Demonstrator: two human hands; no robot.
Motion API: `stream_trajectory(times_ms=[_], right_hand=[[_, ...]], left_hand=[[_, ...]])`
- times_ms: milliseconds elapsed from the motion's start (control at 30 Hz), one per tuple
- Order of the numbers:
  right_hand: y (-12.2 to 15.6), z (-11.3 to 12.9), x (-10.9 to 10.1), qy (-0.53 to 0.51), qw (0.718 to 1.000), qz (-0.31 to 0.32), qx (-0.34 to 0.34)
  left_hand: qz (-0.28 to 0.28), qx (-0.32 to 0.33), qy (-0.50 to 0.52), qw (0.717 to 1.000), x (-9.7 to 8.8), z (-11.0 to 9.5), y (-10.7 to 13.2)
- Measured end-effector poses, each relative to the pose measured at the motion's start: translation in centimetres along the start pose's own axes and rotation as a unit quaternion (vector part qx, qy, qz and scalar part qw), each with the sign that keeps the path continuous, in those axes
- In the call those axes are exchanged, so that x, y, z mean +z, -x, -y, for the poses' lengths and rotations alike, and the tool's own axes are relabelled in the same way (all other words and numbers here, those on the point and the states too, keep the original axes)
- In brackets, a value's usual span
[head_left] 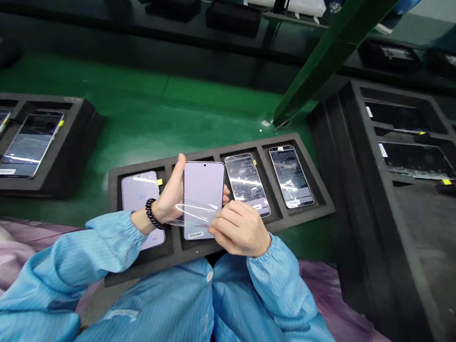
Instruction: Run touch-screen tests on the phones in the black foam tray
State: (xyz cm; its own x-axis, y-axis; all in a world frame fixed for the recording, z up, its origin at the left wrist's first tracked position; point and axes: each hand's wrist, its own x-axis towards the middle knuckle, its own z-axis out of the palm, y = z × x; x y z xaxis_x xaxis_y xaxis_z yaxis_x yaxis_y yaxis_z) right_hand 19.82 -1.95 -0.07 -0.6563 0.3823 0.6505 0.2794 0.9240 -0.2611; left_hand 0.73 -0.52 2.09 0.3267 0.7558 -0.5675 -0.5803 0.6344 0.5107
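My left hand (171, 195) is closed round a smartphone (203, 190), thumb along its left edge and fingertips showing at the right edge. Its lit screen is pale, with a small white label near the bottom. My right hand (241, 228) pinches a clear protective film (197, 213) that curls up across the lower part of the screen. Beneath my hands, a black foam tray (282, 224) holds other phones in its slots: a pale-screened phone (141, 188) at left, a phone (247, 183) with a yellow tab, and another phone (291, 175) at far right.
A black foam tray (68, 144) with phones stands at left. At right rises a stack of black trays (353, 164), phones in the top one. A green post (329, 58) slants up from the green bench (138, 118). More black trays (233, 17) sit along the back.
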Motion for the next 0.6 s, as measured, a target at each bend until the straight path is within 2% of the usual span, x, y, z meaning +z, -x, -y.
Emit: stream_trajectory(times_ms=[100, 200, 333, 433, 600], right_hand=[[-0.4, 0.2, -0.5, -0.027, 0.999, -0.028, 0.019], [-0.7, 1.2, -1.9, -0.047, 0.996, -0.075, 0.011], [-0.5, 3.8, -3.9, -0.097, 0.979, -0.178, 0.030], [0.1, 5.5, -4.3, -0.116, 0.968, -0.212, 0.060], [0.8, 6.4, -3.8, -0.126, 0.965, -0.218, 0.073]], left_hand=[[0.022, -0.033, 0.031, 0.999, 1.1, -1.0, 0.8], [0.081, -0.055, 0.038, 0.994, 3.2, -1.6, 2.1], [0.160, -0.095, 0.026, 0.982, 5.6, -0.6, 4.0], [0.194, -0.110, 0.007, 0.975, 6.0, 0.6, 4.9], [0.197, -0.110, -0.017, 0.974, 5.2, 1.5, 5.2]])
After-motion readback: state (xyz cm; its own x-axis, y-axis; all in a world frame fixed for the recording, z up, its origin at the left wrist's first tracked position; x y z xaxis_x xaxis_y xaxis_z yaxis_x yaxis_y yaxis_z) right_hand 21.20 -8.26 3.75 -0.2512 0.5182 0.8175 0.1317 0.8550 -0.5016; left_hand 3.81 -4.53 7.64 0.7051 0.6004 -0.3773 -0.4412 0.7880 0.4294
